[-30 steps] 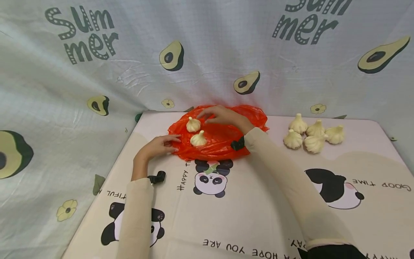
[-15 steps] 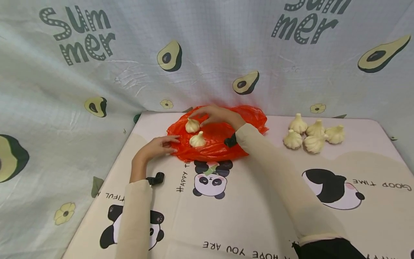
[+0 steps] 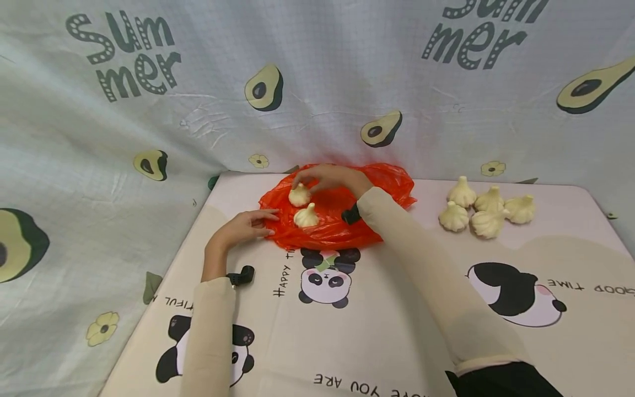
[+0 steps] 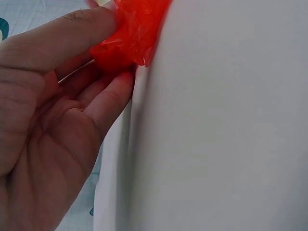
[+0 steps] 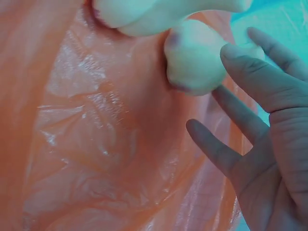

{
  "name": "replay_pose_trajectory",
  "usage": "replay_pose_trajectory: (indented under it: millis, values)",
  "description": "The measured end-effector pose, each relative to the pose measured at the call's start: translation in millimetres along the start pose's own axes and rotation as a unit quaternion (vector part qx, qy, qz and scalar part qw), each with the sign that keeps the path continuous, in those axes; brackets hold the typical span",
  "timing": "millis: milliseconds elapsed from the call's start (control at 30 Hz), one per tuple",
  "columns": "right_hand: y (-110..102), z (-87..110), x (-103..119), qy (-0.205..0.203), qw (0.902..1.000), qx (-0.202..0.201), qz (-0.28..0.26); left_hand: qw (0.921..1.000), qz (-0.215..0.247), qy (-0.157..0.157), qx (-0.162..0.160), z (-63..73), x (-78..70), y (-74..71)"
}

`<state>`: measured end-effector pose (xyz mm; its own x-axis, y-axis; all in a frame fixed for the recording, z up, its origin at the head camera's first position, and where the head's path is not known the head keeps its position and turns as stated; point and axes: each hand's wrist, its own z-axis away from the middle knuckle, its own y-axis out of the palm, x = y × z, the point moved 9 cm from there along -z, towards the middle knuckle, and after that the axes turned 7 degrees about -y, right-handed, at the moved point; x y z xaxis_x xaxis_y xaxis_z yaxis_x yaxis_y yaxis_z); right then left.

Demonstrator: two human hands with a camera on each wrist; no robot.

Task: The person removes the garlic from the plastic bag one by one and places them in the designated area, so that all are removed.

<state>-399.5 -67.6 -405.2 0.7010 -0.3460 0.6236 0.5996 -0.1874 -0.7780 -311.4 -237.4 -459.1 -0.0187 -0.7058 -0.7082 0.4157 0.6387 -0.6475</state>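
A crumpled red plastic bag [image 3: 342,234] lies at the back of the table. Two pale garlic bulbs rest on it, one farther back [image 3: 299,197] and one nearer [image 3: 306,216]. Around the neck of the farther bulb are the thumb and fingers of my right hand [image 3: 324,176]; in the right wrist view its thumb tip [image 5: 232,52] overlaps this garlic bulb [image 5: 195,60], with another finger behind. My left hand [image 3: 243,227] holds the bag's left edge. The left wrist view has red plastic [image 4: 139,33] between thumb and fingers, with some fingertips hidden.
Several more garlic bulbs [image 3: 488,222] stand grouped on the right of the table. A patterned cloth [image 3: 317,82] hangs right behind the table and along its left side. The table cover [image 3: 377,325] has printed pandas and lettering.
My right hand has moved left and down over the farther garlic bulb, its fingers now at the neck. The left hand stays at the bag's edge. The view has shifted slightly.
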Motion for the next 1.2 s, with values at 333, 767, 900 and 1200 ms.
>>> replay_pose_trajectory:
  millis: [333, 767, 900, 1200]
  values:
    - [7, 6.2, -6, -0.008, 0.9994, 0.028, 0.021, 0.9999, -0.002, 0.016, 0.000, 1.1, -4.3, 2.8]
    - [1, 31.5, -19, 0.003, 0.9968, -0.011, -0.079, 0.9999, -0.002, 0.010, 0.000, 1.1, -3.2, 6.3]
    - [-2, 43.7, -16, -0.013, 0.9958, -0.026, -0.087, 1.0000, -0.005, 0.008, 0.000, 1.5, -3.1, 6.5]
    - [-6, 71.7, -7, -0.032, 0.9951, -0.062, -0.070, 0.9999, -0.013, 0.009, -0.004, 2.7, -3.5, 3.1]
